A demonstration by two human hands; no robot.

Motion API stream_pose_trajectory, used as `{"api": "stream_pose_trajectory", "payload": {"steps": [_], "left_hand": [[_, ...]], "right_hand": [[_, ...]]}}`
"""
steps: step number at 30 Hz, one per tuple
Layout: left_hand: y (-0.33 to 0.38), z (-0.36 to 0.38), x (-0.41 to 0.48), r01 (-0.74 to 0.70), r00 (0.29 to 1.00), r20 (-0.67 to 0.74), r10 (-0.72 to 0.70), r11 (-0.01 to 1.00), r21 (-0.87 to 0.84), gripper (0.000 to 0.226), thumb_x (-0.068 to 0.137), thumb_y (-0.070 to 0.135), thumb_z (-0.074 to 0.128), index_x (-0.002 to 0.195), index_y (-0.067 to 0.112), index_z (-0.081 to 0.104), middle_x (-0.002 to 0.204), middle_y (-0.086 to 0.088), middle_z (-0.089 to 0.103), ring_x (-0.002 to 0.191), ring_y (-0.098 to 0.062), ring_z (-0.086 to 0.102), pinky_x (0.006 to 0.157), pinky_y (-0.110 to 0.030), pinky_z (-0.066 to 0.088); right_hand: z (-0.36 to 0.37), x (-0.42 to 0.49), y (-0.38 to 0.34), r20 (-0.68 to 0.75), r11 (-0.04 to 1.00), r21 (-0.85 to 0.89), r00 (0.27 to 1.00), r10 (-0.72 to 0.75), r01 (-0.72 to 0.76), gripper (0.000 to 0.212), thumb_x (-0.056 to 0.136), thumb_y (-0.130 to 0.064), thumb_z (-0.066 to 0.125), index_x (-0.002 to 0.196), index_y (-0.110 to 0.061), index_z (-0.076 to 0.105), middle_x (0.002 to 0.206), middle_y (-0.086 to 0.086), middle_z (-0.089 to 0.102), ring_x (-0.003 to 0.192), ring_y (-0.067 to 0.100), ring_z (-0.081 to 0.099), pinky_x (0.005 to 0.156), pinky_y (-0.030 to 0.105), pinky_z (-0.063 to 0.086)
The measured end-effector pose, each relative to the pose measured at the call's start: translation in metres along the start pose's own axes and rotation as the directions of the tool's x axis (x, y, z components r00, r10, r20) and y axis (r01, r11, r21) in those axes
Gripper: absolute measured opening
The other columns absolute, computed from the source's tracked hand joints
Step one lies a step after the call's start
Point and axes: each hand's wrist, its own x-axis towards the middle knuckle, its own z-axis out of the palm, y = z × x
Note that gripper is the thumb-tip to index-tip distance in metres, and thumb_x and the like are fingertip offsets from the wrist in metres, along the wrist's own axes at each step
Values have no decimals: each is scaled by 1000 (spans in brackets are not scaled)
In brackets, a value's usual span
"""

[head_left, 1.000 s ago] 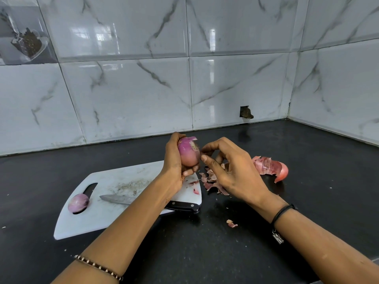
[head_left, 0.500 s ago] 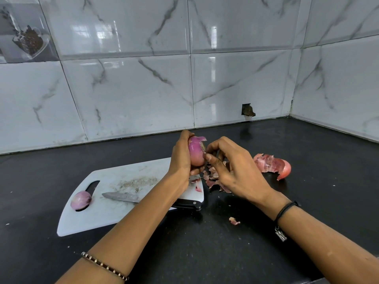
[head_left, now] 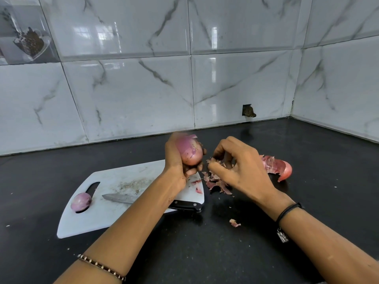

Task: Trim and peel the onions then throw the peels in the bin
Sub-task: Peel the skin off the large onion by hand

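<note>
The left grip (head_left: 176, 162) is curling its fingers round the partly peeled onion (head_left: 189, 151), holding it raised over the far right corner of the cutting board (head_left: 114, 181). Just right of the onion and not touching it, the right grip (head_left: 242, 171) is pinching a peel scrap (head_left: 210, 160) above the peel pile (head_left: 216, 184) on the counter (head_left: 205, 253).

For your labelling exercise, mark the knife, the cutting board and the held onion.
knife (head_left: 118, 198), head view, on the blade.
cutting board (head_left: 102, 218), head view, bare near part.
held onion (head_left: 189, 152), head view, middle of bulb.
</note>
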Motion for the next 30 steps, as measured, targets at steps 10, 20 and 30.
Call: {"api": "stream_pose_trajectory", "payload": {"steps": [10, 20, 30], "left_hand": [[-5, 8, -1, -22, 1000, 19, 22, 1000, -7, 33, 97, 42, 50, 90, 15, 68, 70, -6, 69, 59, -19, 65, 55, -27, 52], [-7, 18, -7, 17, 997, 77, -7, 992, -124, 29, 96, 37, 53, 84, 12, 62, 63, -7, 64, 56, -22, 63, 51, -27, 54], [-10, 17, -3, -5, 997, 81, 13, 995, -96, 28, 93, 39, 55, 96, 11, 61, 67, -6, 64, 56, -20, 61, 49, -24, 53]], "right_hand": [[0, 2, -5, -63, 995, 93, 998, 30, -24, 18, 97, -37, 67, 97, -20, 72, 84, -12, 67, 69, 14, 60, 63, 30, 50], [5, 2, -4, 8, 991, 126, 999, 41, -41, 42, 72, -42, 90, 99, -21, 64, 92, -11, 61, 69, 17, 57, 64, 32, 51], [6, 1, -6, 66, 981, 170, 994, 86, -96, 37, 77, -34, 89, 95, -17, 62, 89, -5, 60, 71, 16, 56, 62, 25, 49]]}}
